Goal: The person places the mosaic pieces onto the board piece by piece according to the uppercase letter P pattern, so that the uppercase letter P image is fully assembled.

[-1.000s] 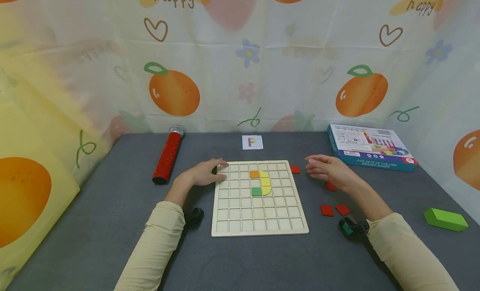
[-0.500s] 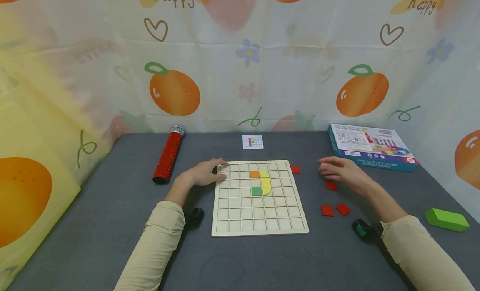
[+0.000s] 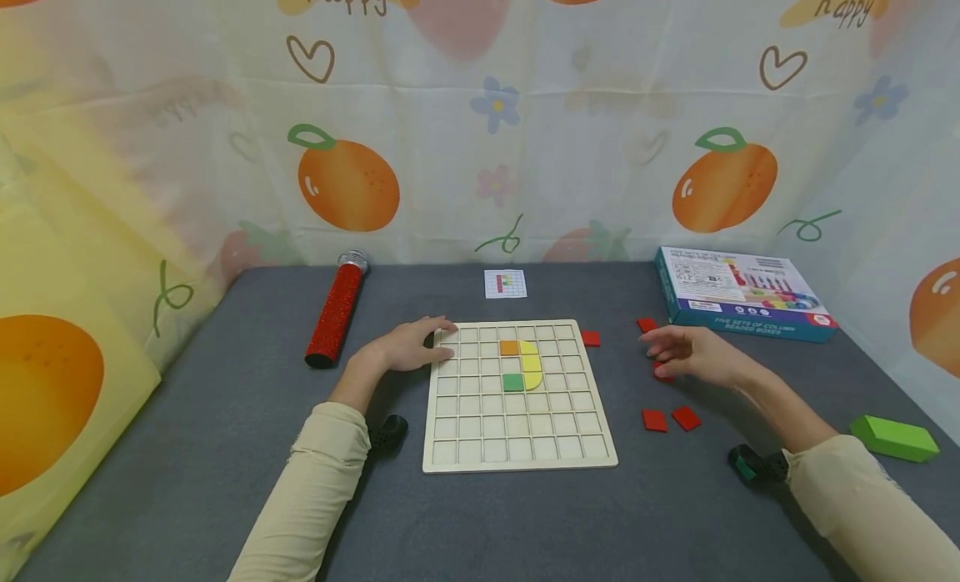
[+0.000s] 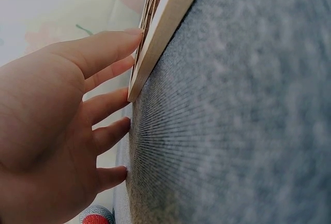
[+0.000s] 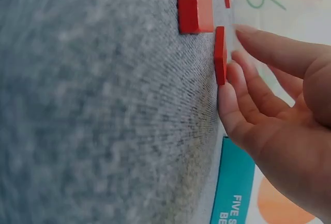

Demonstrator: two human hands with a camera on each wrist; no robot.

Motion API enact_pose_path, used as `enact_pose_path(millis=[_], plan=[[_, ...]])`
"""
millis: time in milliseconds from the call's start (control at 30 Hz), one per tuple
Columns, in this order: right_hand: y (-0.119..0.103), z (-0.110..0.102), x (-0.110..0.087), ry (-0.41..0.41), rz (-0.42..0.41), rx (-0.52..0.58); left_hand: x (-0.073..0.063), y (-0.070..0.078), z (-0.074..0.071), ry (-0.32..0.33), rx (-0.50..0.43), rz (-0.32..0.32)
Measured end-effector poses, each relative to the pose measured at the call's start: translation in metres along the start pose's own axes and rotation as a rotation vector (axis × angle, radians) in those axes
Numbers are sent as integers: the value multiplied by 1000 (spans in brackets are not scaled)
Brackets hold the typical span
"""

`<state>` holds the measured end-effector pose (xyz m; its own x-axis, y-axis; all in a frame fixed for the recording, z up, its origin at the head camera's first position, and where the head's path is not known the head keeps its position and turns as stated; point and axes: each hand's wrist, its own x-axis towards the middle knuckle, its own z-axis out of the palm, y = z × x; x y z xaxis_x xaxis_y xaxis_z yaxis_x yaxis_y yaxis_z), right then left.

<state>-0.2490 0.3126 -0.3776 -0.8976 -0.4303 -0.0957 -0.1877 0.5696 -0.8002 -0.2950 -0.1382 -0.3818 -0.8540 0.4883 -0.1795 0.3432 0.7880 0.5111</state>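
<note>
My left hand rests at the upper left corner of a pale wooden grid board, its thumb on the rim. In the left wrist view its fingers spread past the board's edge. On the board lie an orange square tile, a green square tile and yellow pieces forming a column with rounded ends. To the right, my right hand hovers low over a red tile on the table, partly covering it in the head view. Its thumb stands apart from that tile, fingers loosely bent beside it.
Other red tiles lie right of the board, one near the blue box. A small pattern card lies behind the board. A red glittery microphone is at left, a green block far right.
My right hand has moved right, away from the board, and come down over a red tile; another red tile behind it has come into view. My left hand has stayed at the board's corner.
</note>
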Motion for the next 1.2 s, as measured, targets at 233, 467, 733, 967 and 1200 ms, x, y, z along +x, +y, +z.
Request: enact_pose_path(millis=[233,467,733,967,1200], plan=[[-1,-1,-2,-32,-36,-54,0,0,0,2,0,-5],[-1,-2,-2,-39,-25,-59,0,-1,-1,1,0,-6],[-5,-1,0,-29,20,-15,0,-1,0,8,9,3],[-4,-3,0,-30,34,-16,0,-1,1,10,8,6],[-6,-6,-2,-40,-2,-140,1,-1,1,8,9,4]])
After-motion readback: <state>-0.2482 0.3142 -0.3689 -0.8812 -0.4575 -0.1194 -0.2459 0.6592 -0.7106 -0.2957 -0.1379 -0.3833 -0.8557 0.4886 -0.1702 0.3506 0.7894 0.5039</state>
